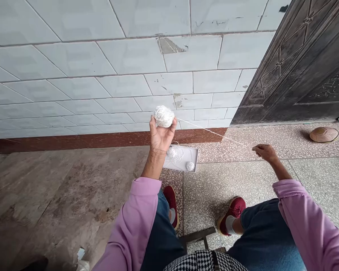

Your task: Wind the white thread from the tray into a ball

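A ball of white yarn (164, 116) is held up by my left hand (161, 137), its fingers and thumb curved around the lower sides. From the ball a thin strand of yarn (207, 130) runs out to the right and slightly down, pulled nearly straight. My right hand (265, 152) is closed in a pinch on the far end of this strand. Below and behind my left wrist, a shallow white box (183, 165) lies on the floor. In it are a loose heap of white yarn (174, 152) and a small white ball (190, 166).
A white tiled wall (124, 86) rises ahead, with a dark ornate door (305, 71) at right. On the speckled floor near the door lies a pinkish-brown ball (324, 134). My red shoes (237, 207) stand either side of a dark metal bar (199, 235).
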`<state>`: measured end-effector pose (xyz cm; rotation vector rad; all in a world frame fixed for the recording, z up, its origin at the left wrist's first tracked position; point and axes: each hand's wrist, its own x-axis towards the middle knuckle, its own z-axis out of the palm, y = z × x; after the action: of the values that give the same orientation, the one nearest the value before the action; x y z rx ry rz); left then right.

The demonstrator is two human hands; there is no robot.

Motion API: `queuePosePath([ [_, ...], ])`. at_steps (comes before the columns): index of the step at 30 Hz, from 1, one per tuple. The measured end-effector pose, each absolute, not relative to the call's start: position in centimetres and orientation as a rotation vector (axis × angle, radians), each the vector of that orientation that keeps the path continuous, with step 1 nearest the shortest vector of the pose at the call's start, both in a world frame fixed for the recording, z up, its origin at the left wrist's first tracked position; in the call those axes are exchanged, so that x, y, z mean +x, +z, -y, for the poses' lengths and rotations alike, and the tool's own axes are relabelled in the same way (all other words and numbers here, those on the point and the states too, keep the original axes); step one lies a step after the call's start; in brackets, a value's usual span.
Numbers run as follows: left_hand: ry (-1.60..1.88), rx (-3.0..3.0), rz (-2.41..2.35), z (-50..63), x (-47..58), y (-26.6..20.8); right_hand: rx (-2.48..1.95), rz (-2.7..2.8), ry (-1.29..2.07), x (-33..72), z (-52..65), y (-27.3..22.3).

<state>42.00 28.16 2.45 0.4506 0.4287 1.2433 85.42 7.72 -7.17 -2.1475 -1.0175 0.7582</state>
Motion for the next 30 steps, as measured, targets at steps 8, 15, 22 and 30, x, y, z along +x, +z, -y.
queuePosePath([
  [8,0.946,0.573,-0.456,-24.3,47.9,1.6,-1.817,1.192,0.947,78.8,-13.6,-6.7],
  [15,0.711,0.718,-0.452,-23.0,51.1,0.3,-1.178,1.143,1.194,69.4,-16.0,-1.3],
  [22,0.656,0.836,-0.438,-22.9,51.7,-0.4,-1.216,1.163,1.053,69.0,-14.6,-0.5],
  [30,0.674,0.913,-0.431,-22.0,50.7,0.4,-1.269,1.365,1.016,69.0,-12.7,0.7],
])
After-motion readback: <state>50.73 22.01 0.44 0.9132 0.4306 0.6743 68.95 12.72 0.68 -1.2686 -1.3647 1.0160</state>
